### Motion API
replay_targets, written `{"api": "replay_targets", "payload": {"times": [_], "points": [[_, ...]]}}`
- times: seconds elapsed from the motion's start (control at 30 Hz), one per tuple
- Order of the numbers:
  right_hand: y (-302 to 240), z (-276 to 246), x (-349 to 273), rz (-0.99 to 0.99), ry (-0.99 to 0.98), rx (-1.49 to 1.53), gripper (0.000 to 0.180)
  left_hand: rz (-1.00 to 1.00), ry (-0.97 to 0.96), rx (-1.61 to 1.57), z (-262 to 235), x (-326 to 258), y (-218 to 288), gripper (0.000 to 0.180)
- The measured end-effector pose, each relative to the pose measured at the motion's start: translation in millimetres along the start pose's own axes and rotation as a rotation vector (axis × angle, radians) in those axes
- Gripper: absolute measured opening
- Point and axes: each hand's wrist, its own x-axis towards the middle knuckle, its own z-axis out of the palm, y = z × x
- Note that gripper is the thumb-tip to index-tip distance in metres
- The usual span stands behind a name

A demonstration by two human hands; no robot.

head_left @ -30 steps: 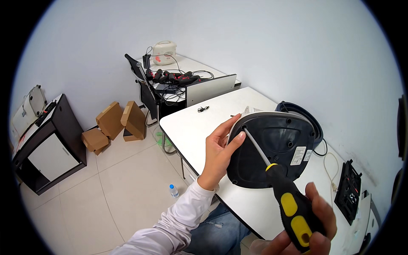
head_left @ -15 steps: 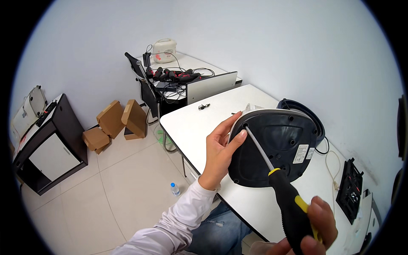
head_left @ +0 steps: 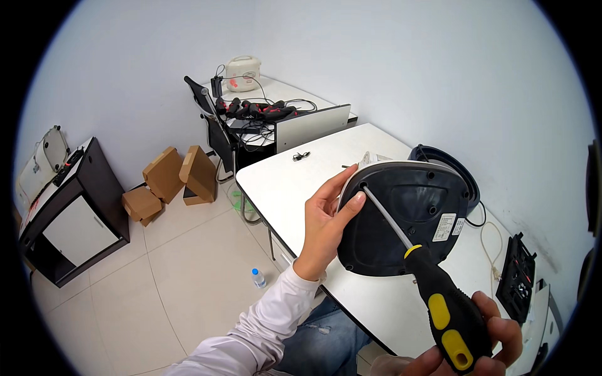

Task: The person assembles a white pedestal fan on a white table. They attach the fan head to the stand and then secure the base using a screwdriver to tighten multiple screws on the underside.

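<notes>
Screwdriver [head_left: 446, 307] with a black and yellow handle slants up and to the left from the lower edge, its grip the nearest thing to the camera. The right hand [head_left: 501, 335] has its fingers curled loosely around the rear end of that handle, partly cut off by the frame. Beyond the handle, a bare metal shaft crosses the dark underside of a small appliance [head_left: 392, 222], its tip at the recess in the upper left corner; whether it is seated in a screw cannot be told.

The left hand [head_left: 327, 222], coming out of a white sleeve [head_left: 257, 332], grips the appliance's left edge, thumb on the underside close to the screwdriver's tip. The appliance is tilted up over a white table [head_left: 282, 188], so that its underside, with two pale labels, faces the person. Behind it shows a dark blue curved part [head_left: 471, 178]. To the right lies an open black tool case [head_left: 517, 276], a pale cord [head_left: 493, 263] near it.

Farther off, a capped bottle [head_left: 258, 279] stands on the floor, with cardboard boxes [head_left: 164, 175] beyond. At the back, a white rice cooker [head_left: 243, 76] sits on another desk [head_left: 316, 97].
</notes>
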Motion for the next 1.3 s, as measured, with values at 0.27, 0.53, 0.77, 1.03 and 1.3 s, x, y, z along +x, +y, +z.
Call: {"api": "replay_targets", "payload": {"times": [0.27,0.53,0.77,1.03,1.3], "points": [[5,-9,-9,-0.076,-0.109,-0.276,0.034,0.029,0.007,-0.017,3,0,4,0.052],[-23,-15,-5,0.361,-0.025,-0.054,0.048,0.032,-0.008,-0.001,4,-2,1,0.051],[-10,-31,13,0.593,-0.56,0.044,0.067,0.048,-0.004,-0.004,8,-6,-6,0.051],[-26,-14,-33,0.572,-0.005,0.156,0.027,0.068,-0.01,0.031,14,-13,-11,0.05],[-39,-27,-17,0.681,-0.136,0.207,0.03,0.053,0.003,0.038,14,-15,-11,0.051]]}}
